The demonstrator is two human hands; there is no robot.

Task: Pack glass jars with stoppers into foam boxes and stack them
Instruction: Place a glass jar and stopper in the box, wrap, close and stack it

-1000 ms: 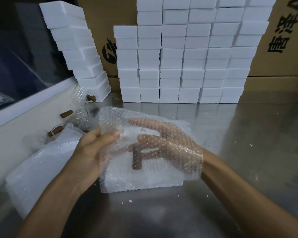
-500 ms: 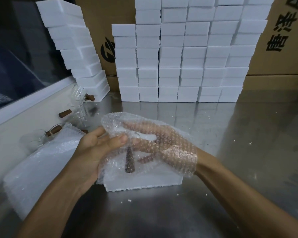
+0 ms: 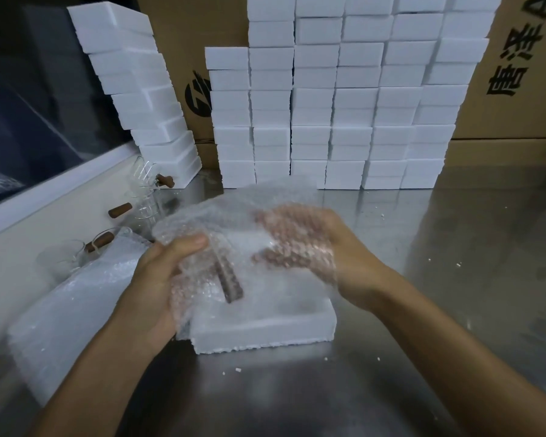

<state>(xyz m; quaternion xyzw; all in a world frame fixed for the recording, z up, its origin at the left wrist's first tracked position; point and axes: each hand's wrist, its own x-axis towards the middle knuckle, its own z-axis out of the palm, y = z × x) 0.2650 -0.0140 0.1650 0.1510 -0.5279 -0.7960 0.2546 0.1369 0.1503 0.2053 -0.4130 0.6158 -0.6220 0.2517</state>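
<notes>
My left hand [image 3: 158,279] grips one side of a bubble wrap sheet [image 3: 234,222], thumb on top, and my right hand [image 3: 316,247] clutches the other side from under the film. Inside the wrap I see a brown stopper [image 3: 230,279]; its glass jar is too blurred to make out. The bundle hangs just above an open foam box [image 3: 265,329] on the tabletop [image 3: 391,310]. More stoppered jars [image 3: 145,197] lie left, stacked foam boxes [image 3: 344,105] behind.
</notes>
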